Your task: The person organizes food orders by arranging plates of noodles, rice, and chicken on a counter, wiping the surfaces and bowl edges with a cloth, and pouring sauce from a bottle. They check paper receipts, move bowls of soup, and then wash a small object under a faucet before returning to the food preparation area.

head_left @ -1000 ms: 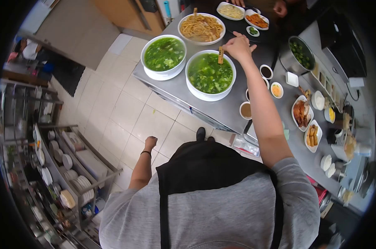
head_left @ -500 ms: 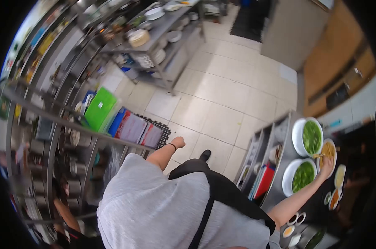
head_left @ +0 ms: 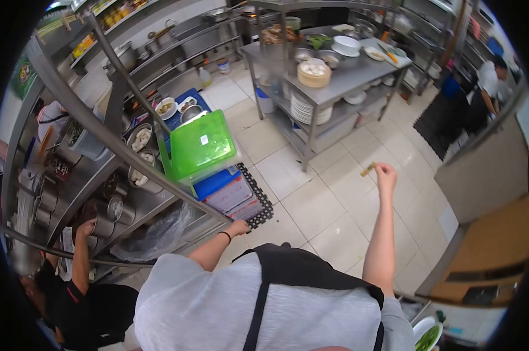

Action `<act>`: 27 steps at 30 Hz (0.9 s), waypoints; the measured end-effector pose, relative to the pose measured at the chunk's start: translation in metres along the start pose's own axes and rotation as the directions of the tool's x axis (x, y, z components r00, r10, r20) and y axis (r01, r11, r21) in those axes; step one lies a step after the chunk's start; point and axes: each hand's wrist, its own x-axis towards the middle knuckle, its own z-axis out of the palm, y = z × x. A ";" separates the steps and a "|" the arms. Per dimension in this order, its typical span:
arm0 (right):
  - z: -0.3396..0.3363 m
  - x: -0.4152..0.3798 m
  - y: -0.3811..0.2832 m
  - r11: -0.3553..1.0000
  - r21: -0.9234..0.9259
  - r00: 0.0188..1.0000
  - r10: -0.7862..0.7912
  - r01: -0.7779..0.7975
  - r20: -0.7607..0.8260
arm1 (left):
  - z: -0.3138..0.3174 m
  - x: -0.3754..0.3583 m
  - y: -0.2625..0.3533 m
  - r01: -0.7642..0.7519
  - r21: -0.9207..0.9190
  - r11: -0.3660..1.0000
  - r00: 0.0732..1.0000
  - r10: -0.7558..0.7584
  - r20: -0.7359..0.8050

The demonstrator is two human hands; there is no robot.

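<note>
My right hand [head_left: 385, 174] is raised over the tiled floor, its fingers pinched on a small yellowish-brown strip [head_left: 367, 169] whose exact kind I cannot make out. The strip sticks out to the left of the fingertips. My left hand [head_left: 238, 228], below a dark wristband, is low beside the end of the metal rack rail [head_left: 177, 190]. Its fingers are curled closed, and nothing shows in them. Close by it are stacked plastic tubs [head_left: 229, 190] under a bright green lid [head_left: 203, 146].
A steel table [head_left: 358, 73] bears a bamboo steamer [head_left: 314, 75], bowls and plates. One co-worker [head_left: 89, 304] reaches among metal pots at the left rack; another person [head_left: 488, 88] stands far right. A white bowl of green leaves [head_left: 428, 336] sits lower right.
My right hand has left the bowl of yellowish food and swung leftward over the floor with the strip. My view has turned right to left. My left hand is now closer to the rack rail.
</note>
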 end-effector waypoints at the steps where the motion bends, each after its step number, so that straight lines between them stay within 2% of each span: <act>1: 0.039 0.020 -0.016 0.999 0.007 0.998 -0.050 0.049 0.041 | -0.019 0.010 0.004 -0.074 -0.098 0.992 0.997 0.070 -0.045; 2: 0.079 0.040 -0.024 0.995 0.059 0.992 -0.085 0.079 0.093 | -0.035 0.020 0.007 -0.149 -0.188 0.971 0.987 0.133 -0.094; 4: 0.146 0.070 -0.052 0.992 0.099 0.972 -0.100 0.080 0.213 | -0.077 0.030 0.036 -0.257 -0.291 0.922 0.936 0.162 -0.312; 5: 0.174 0.083 -0.070 0.994 0.084 0.956 -0.085 0.064 0.282 | -0.104 0.030 0.051 -0.377 -0.411 0.830 0.901 0.226 -0.370; 6: 0.206 0.100 -0.074 0.991 0.072 0.942 -0.127 0.110 0.311 | -0.141 0.019 0.074 -0.484 -0.243 0.841 0.801 0.314 -0.509; 7: 0.238 0.118 -0.077 0.985 0.065 0.925 -0.171 0.159 0.339 | -0.168 0.028 0.086 -0.487 -0.325 0.811 0.784 0.241 -0.572; 8: 0.263 0.133 -0.087 0.984 0.068 0.912 -0.176 0.162 0.370 | -0.185 0.056 0.086 -0.530 -0.296 0.795 0.683 0.193 -0.704; 9: 0.282 0.147 -0.101 0.973 0.069 0.888 -0.230 0.221 0.398 | -0.215 0.057 0.100 -0.398 -0.357 0.845 0.720 0.046 -0.693; 10: 0.302 0.158 -0.110 0.958 0.076 0.858 -0.281 0.276 0.430 | -0.240 0.056 0.112 -0.339 -0.209 0.917 0.615 0.048 -0.787; 12: 0.345 0.183 -0.115 0.963 0.123 0.799 -0.269 0.241 0.538 | -0.272 0.085 0.107 -0.240 -0.034 0.970 0.498 0.093 -0.862; 13: 0.368 0.200 -0.122 0.963 0.172 0.766 -0.271 0.210 0.583 | -0.286 0.096 0.107 -0.215 -0.061 0.975 0.494 0.055 -0.868; 15: 0.413 0.224 -0.135 0.945 0.181 0.706 -0.324 0.272 0.629 | -0.308 0.117 0.109 0.078 -0.004 0.997 0.477 -0.041 -0.878; 16: 0.431 0.233 -0.153 0.946 0.206 0.681 -0.325 0.253 0.656 | -0.313 0.125 0.109 0.103 -0.037 0.994 0.476 -0.082 -0.876; 18: 0.495 0.256 -0.168 0.933 0.273 0.628 -0.361 0.236 0.690 | -0.337 0.137 0.109 0.279 -0.034 0.960 0.493 -0.173 -0.853; 19: 0.525 0.261 -0.182 0.911 0.288 0.589 -0.412 0.297 0.695 | -0.343 0.139 0.105 0.296 -0.055 0.954 0.491 -0.201 -0.848; 20: 0.551 0.260 -0.198 0.884 0.302 0.547 -0.460 0.357 0.699 | -0.346 0.139 0.102 0.376 -0.082 0.923 0.470 -0.267 -0.841; 21: 0.577 0.258 -0.215 0.884 0.329 0.530 -0.464 0.333 0.710 | -0.349 0.140 0.097 0.450 -0.108 0.887 0.443 -0.327 -0.835; 23: 0.648 0.258 -0.236 0.864 0.395 0.480 -0.503 0.313 0.719 | -0.349 0.144 0.087 0.422 -0.255 0.870 0.491 -0.456 -0.742; 25: 0.705 0.262 -0.265 0.890 0.446 0.412 -0.444 0.097 0.795 | -0.343 0.146 0.082 0.379 -0.226 0.898 0.468 -0.396 -0.790; 26: 0.734 0.268 -0.268 0.879 0.463 0.413 -0.464 0.110 0.783 | -0.340 0.146 0.079 0.333 -0.251 0.909 0.443 -0.386 -0.809; 27: 0.768 0.277 -0.269 0.901 0.432 0.418 -0.405 0.031 0.813 | -0.340 0.148 0.078 0.284 -0.270 0.920 0.416 -0.371 -0.830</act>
